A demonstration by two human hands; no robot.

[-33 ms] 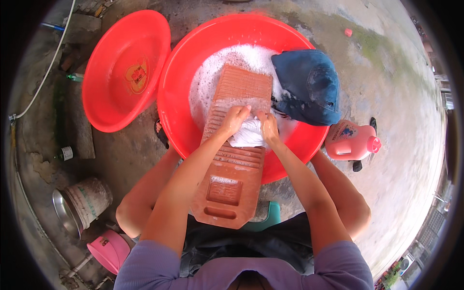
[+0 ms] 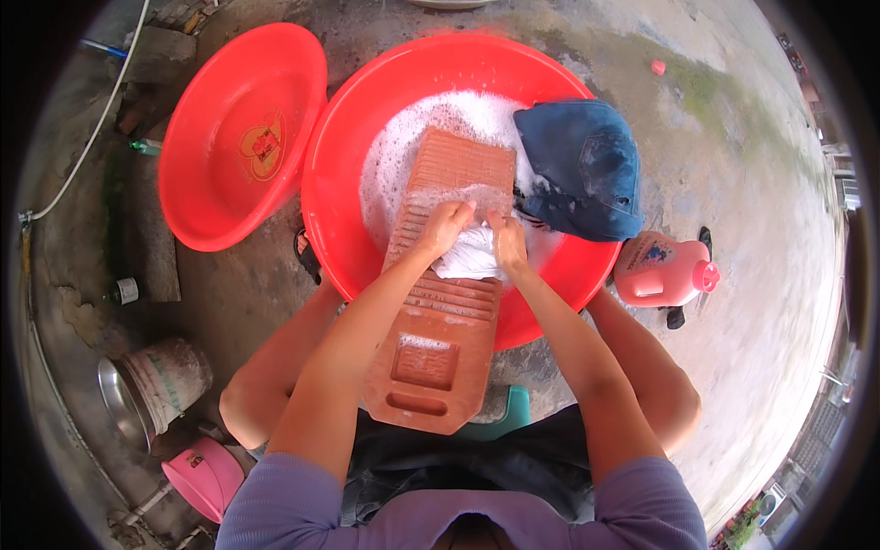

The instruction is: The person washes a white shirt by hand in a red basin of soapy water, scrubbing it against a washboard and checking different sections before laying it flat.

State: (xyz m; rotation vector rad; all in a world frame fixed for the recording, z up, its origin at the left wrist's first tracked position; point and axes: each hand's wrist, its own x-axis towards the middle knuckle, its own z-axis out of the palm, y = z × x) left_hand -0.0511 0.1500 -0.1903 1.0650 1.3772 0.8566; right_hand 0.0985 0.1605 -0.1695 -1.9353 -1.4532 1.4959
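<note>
A brown washboard [image 2: 431, 357] leans in a big red basin [image 2: 335, 183] with soapy, foamy water, its lower end over my lap. On its ridges lies a wet white cloth [image 2: 472, 257], bunched up. My left hand [image 2: 447, 229] grips the cloth from the left, thumb pointing inward. My right hand [image 2: 507, 240] is closed on its right side, close to the other hand. The cloth's exact kind cannot be made out. Dark blue denim clothing [image 2: 587, 170] hangs over the basin's right rim, dabbed with suds.
A second red basin [image 2: 215, 174] stands tilted on the left. At the right is a pink detergent bottle [image 2: 655, 270]. A bucket [image 2: 170, 380], a metal bowl [image 2: 121, 403] and a pink pail [image 2: 209, 477] stand lower left. Part of a green stool [image 2: 507, 417] shows beneath me.
The whole view has shifted very slightly. Both hands keep their hold on the white cloth, with no clear movement.
</note>
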